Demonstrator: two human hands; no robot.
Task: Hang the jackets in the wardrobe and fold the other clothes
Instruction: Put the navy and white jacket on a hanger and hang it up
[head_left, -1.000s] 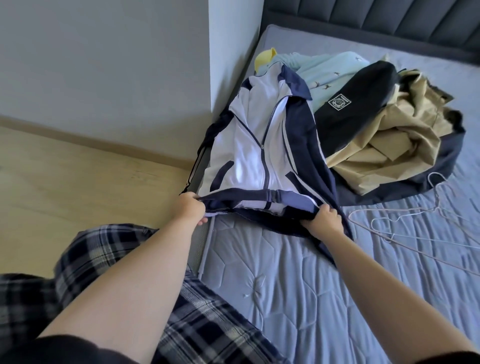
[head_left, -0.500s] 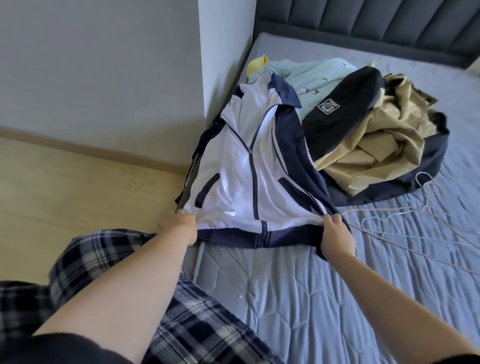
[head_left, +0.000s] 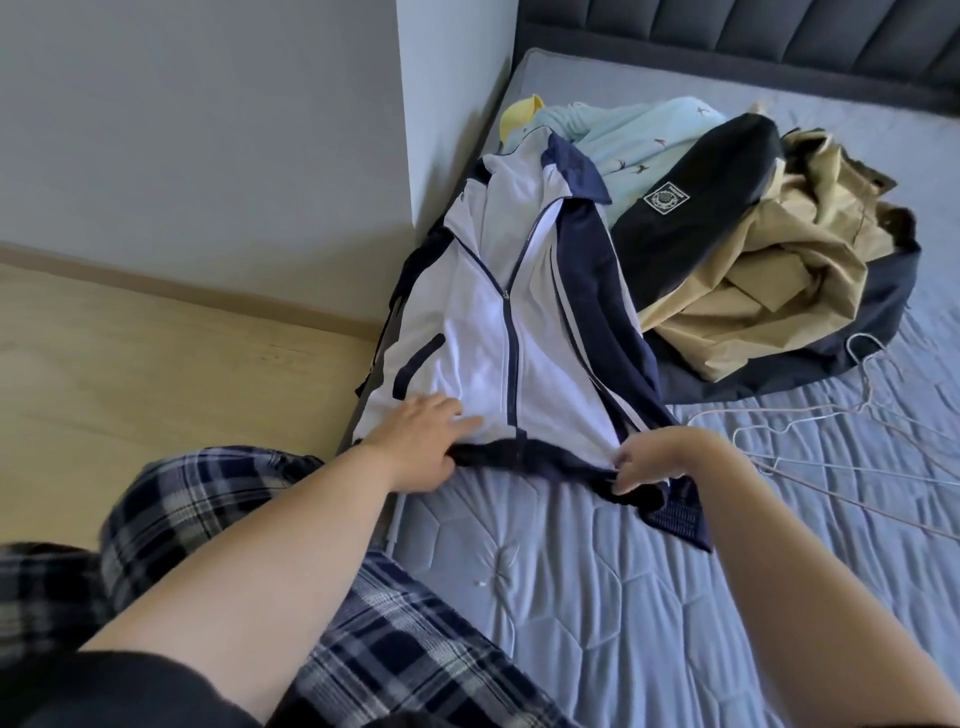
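Smoothing white-and-navy jacket (head_left: 498, 332) flat along bed's (head_left: 597, 597) left edge. Left hand (head_left: 423, 441) open, pressing the front; right hand (head_left: 654, 460) pinching the hem. Next, likely: grab a hanger (head_left: 810, 441), slip into shoulders.

The left hand (head_left: 421, 441) has released the jacket (head_left: 498, 332) hem and now lies flat on it.
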